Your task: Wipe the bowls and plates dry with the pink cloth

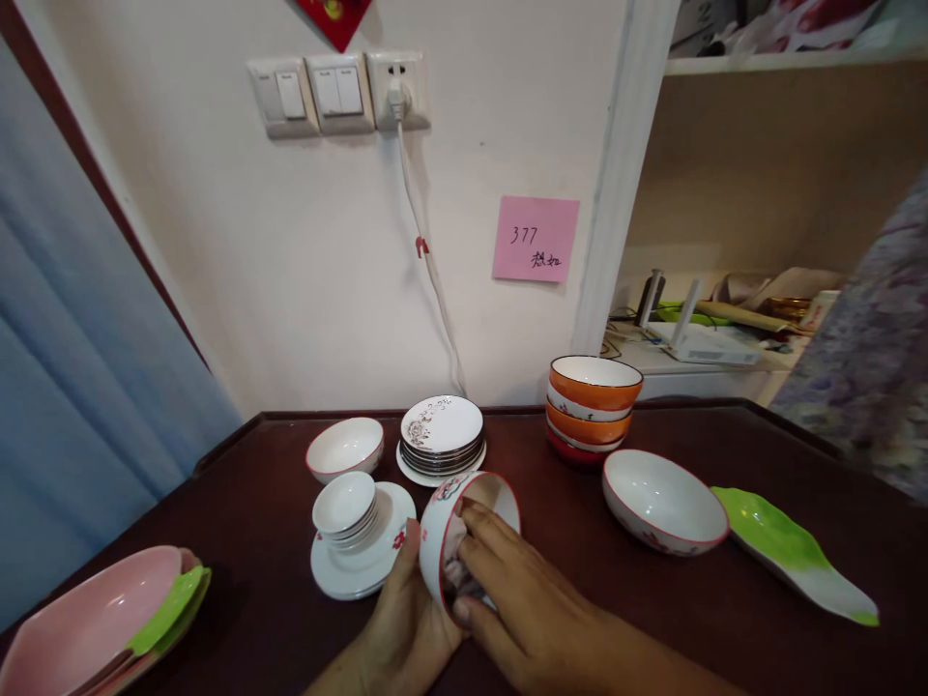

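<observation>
A white bowl (433, 541) with a red rim and a flower print is tilted on its side above the table, its mouth turned to the right. My left hand (410, 619) grips it from below and the left, thumb along the outer wall. Inside the bowl, my right hand (511, 590) presses a crumpled greyish-pink cloth (455, 556) against the inner surface. The fingers partly hide the cloth. Just left of the bowl, small white bowls (345, 505) are stacked on white plates (395, 507) with red flowers.
Behind stand a red-rimmed bowl (346, 449), stacked patterned plates (444, 425) and orange and white bowls (594, 406). To the right lie another bowl (663, 503) and a green leaf-shaped dish (783, 541); pink dishes (108, 619) lie at left. A wall backs the dark table (551, 532).
</observation>
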A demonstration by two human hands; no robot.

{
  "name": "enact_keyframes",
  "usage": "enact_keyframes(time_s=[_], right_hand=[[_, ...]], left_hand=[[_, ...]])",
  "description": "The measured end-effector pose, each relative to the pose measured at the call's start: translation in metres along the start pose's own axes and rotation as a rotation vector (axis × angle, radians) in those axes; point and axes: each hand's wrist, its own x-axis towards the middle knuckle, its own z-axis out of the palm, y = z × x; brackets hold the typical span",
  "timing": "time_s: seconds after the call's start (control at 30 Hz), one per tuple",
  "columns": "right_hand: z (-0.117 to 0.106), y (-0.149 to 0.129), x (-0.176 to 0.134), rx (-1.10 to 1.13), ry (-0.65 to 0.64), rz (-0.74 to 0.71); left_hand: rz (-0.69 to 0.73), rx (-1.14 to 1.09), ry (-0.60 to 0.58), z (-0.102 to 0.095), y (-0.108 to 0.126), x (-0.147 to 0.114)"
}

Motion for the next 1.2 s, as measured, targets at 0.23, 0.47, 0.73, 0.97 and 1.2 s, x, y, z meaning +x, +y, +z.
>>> enact_keyframes(time_s=[0.23, 0.47, 0.73, 0.97, 1.2], right_hand=[[0.026, 0.029, 0.009, -0.425, -0.019, 0.029], [-0.010, -0.011, 0.003, 0.040, -0.122, 0.113], [0.015, 0.024, 0.007, -0.225, 0.040, 0.013], [0.000, 0.005, 0.004, 0.000, -0.108, 0.156], [0.000, 0.001, 0.003, 0.293, 0.059, 0.136]], left_hand=[[0.014, -0.020, 0.013, -0.003, -0.002, 0.005], [0.003, 0.097, -0.021, 0.001, -0.004, 0.000], [-0.002, -0.029, 0.011, -0.002, -0.001, 0.004], [0.028, 0.041, -0.033, 0.001, -0.007, 0.002], [-0.024, 0.039, -0.056, -0.001, -0.003, 0.002]])
